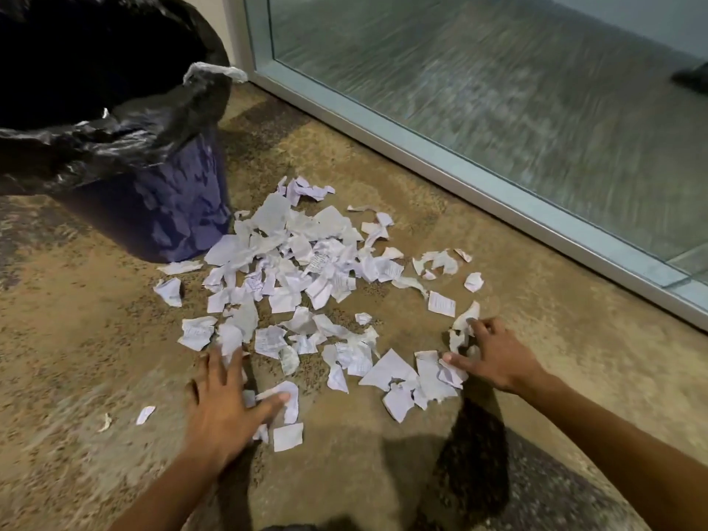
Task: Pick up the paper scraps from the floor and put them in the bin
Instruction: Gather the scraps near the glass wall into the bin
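On the floor (383,193) beside the black-lined bin (161,208), paper scraps (306,262) lie under both wide, empty grips.

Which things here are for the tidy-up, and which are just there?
For the job:
paper scraps
bin with black liner
left hand
right hand

Just there:
glass door
door frame
dark shape behind glass

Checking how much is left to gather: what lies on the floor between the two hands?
In the head view, torn paper scraps cover the floor between the left hand and the right hand; both hands touch scraps at their edges.
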